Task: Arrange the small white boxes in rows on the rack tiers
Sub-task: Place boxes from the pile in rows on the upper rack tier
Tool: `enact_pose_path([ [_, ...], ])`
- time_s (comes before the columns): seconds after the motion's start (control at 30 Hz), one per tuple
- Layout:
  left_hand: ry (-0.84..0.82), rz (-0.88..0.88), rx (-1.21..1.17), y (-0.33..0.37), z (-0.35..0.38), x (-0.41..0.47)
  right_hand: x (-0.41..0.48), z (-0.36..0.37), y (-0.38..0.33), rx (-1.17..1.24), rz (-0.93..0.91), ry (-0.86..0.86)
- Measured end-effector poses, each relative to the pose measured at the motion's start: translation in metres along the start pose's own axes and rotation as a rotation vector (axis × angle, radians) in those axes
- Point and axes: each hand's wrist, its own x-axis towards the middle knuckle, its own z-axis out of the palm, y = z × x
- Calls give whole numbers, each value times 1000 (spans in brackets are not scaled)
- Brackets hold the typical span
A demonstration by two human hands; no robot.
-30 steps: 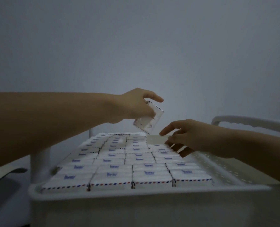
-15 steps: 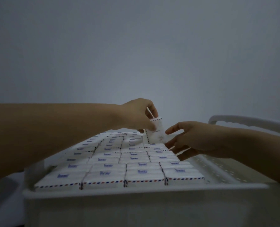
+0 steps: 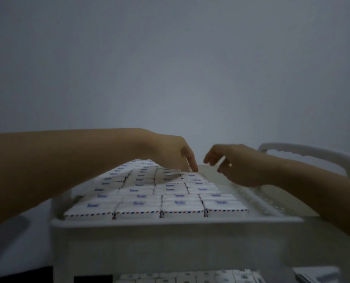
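Four columns of small white boxes [image 3: 170, 201] fill most of the rack's top tier [image 3: 176, 220].
I see my left hand [image 3: 170, 154] pressing straight fingers [image 3: 192, 165] onto a far box [image 3: 190, 176], my right hand [image 3: 245, 166] pinching a loose box [image 3: 220, 160]. The right strip [image 3: 257, 199] looks unfilled.

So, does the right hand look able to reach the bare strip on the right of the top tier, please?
Probably yes: the right hand hangs right over the bare strip, with nothing between them, though it pinches a small white box.
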Motion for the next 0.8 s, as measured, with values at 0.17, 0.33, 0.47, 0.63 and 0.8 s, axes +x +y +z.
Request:
enact_pose_path([
  [0.17, 175, 53, 140, 7, -15, -48, -25, -14, -48, 22, -265, 344],
  [0.33, 534, 171, 89, 4, -9, -149, -72, 4, -111, 228, -532, 633],
  [0.47, 676, 168, -48, -24, 34, -232, -98, 48, -159, 395, -699, 573],
  [0.63, 748, -147, -308, -89, 109, -315, -102, 127, -223, 426, -816, 255],
  [0.8, 846, -655, -590, -160, 204, -401, -66, 220, -279, 497, -725, 17],
])
